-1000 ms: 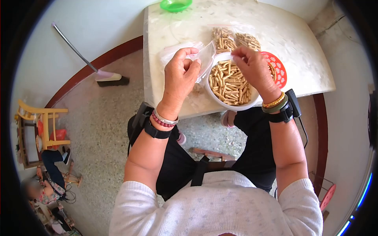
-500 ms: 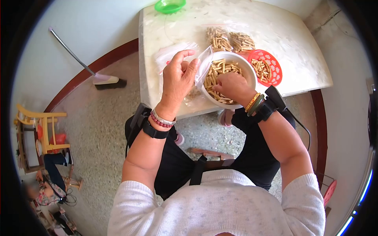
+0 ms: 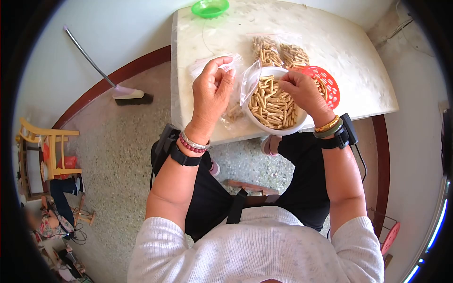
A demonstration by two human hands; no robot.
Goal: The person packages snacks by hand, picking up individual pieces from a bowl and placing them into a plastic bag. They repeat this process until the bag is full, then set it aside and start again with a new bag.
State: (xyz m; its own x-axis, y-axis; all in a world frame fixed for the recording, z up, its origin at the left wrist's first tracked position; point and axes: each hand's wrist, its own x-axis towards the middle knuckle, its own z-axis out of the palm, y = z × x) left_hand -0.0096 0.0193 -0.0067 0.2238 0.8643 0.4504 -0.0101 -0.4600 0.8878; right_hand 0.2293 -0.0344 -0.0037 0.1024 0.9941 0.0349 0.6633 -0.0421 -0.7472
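The left hand [image 3: 212, 96] is hovering over the table [image 3: 358, 56], thumb and forefinger standing apart; its other fingers are partly hiding, so I cannot tell whether they are gripping anything. A clear plastic bag [image 3: 250, 82] is standing upright just right of that thumb, leaning by the white bowl [image 3: 301, 120]. The right hand [image 3: 306, 93] is hanging over the bowl's right side, fingers bunching together; I cannot tell whether they are pinching a piece. Short tan sticks [image 3: 271, 106] are filling the bowl between the hands. Right of the right hand, a red basket [image 3: 333, 88] is holding similar sticks. Beyond the right hand, two filled bags [image 3: 267, 51] are lying side by side. Beyond the left hand, flat plastic packets [image 3: 200, 66] are lying near, a green dish [image 3: 210, 8] sitting farther off.
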